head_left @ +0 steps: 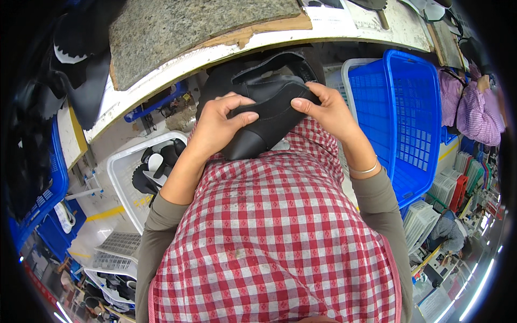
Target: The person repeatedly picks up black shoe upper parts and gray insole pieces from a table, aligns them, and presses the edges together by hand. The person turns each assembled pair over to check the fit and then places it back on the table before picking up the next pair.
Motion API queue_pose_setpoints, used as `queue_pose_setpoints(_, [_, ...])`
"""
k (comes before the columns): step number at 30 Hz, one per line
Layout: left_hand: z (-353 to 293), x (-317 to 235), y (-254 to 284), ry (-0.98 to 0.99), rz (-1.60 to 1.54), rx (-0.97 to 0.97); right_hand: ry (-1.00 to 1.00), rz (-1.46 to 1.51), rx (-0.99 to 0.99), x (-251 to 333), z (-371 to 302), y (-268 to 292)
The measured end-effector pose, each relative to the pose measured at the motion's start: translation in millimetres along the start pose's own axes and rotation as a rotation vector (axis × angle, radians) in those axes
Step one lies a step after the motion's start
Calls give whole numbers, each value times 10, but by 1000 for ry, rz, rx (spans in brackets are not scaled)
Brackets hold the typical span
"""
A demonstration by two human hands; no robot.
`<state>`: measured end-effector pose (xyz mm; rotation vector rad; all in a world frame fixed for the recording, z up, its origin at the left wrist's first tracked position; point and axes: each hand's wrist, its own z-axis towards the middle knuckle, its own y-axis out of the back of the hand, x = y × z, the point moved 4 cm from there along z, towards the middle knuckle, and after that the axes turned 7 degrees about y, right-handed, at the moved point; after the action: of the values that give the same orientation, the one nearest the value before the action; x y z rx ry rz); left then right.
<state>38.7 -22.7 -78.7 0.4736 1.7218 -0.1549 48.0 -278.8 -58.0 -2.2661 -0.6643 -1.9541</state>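
A black shoe upper (272,116) lies across my lap, just below the bench edge. Its rounded toe end points toward me, and its collar opening faces the bench. My left hand (223,119) pinches its left edge, thumb on top and fingers curled under. On the right edge, my right hand (326,107) grips the same upper, thumb pressed on the surface and forefinger near the rim. The undersides of both hands' grips are hidden by the material. A red and white checked apron (258,226) covers my lap beneath it.
A worktable (344,27) with a stone slab (199,32) spans the far side. To my right stands a blue plastic basket (412,124); to my left, a white basket (121,177) with black and white pieces. A person in a pink checked sleeve (479,121) sits far right.
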Motion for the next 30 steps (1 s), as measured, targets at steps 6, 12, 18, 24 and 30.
queue_pose_setpoints(6, [27, 112, 132, 166, -159, -103, 354, -495, 54, 328, -63, 93])
queue_pose_setpoints(12, [-424, -1520, 800, -573, 547, -678, 720, -544, -289, 1503, -219, 124])
queue_pose_setpoints(18, [-388, -1851, 610, -583, 741, -652, 492, -179, -233, 1610, 556, -544])
queue_pose_setpoints(24, [-212, -1214, 1267, -236, 546, -826, 970, -561, 170, 1830, 625, -1001])
queue_pose_setpoints(30, [-1854, -1790, 2766, -388, 406, -1566, 948, -514, -142, 1680, 807, -157])
